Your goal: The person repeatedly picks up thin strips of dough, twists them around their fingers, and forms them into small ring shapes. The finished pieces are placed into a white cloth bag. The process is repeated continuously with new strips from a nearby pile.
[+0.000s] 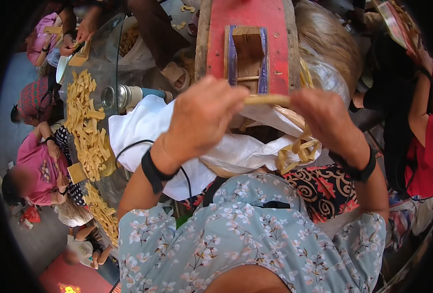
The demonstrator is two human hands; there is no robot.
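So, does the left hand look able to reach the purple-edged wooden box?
Probably yes: nothing visible lies between the left hand and the wooden box, though the hand's grip holds a yellowish strip.

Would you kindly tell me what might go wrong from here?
The pale tan rod-shaped bar spanning the left hand and right hand might slip, knocking a hand against the nearby red-painted wooden board. The thin black cable running close by the left hand could also snag.
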